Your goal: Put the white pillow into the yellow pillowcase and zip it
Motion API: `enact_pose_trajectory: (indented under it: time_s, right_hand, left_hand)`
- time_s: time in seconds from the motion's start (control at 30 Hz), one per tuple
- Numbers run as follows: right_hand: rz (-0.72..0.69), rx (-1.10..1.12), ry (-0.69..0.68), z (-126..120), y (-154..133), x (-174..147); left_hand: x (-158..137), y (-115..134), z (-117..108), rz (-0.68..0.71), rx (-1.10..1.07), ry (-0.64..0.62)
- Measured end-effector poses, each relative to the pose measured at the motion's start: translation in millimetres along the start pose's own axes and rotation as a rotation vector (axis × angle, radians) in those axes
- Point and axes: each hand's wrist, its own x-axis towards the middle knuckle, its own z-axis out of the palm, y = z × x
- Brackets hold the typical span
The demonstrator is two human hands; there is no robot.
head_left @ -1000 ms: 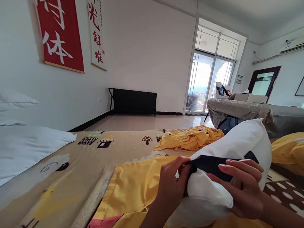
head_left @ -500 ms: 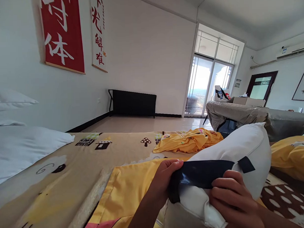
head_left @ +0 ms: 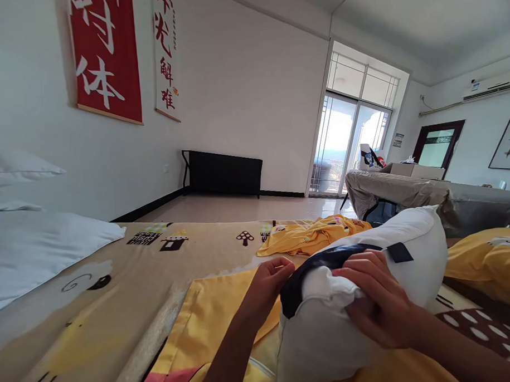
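Observation:
A white pillow (head_left: 323, 344) lies in front of me, with a dark blue band (head_left: 324, 260) across its top and a small dark patch (head_left: 400, 252) further right. My left hand (head_left: 275, 276) is closed in a pinch at the left edge of the band. Bunched white fabric at the pillow's near end is gripped by my right hand (head_left: 378, 298), its fingers curled over the top and its thumb underneath. Under the pillow and to its left spreads a yellow pillowcase (head_left: 209, 309) with a zip edge showing.
The bed's beige patterned blanket (head_left: 198, 246) surrounds the pillow. Beyond it lies crumpled yellow fabric (head_left: 315, 236). White pillows (head_left: 43, 243) are stacked at left, a yellow pillow (head_left: 487, 258) sits at right, and a plastic-covered piece of furniture (head_left: 426, 190) stands behind.
The blue band, stretched flat between both hands before, now lies curved against the pillow. My right hand has moved up and left onto the bunched white fabric; my left hand has shifted slightly left.

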Motion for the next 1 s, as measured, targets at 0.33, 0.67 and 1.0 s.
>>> enact_pose_trajectory:
  time_s: [0.33,0.67,1.0]
  right_hand:
    - [0.037,-0.074,0.023,55.1,45.5,43.1]
    - [0.038,-0.146,-0.098,106.2,66.7,59.7]
    - [0.042,0.066,-0.089,121.3,38.3,35.8]
  left_hand:
    - [-13.8,20.1,-22.8,0.182,0.514,-0.11]
    - [13.5,-37.9,-46.6,0.098,0.56,0.09]
    - [19.3,-71.3,-67.6,0.131,0.586,0.238]
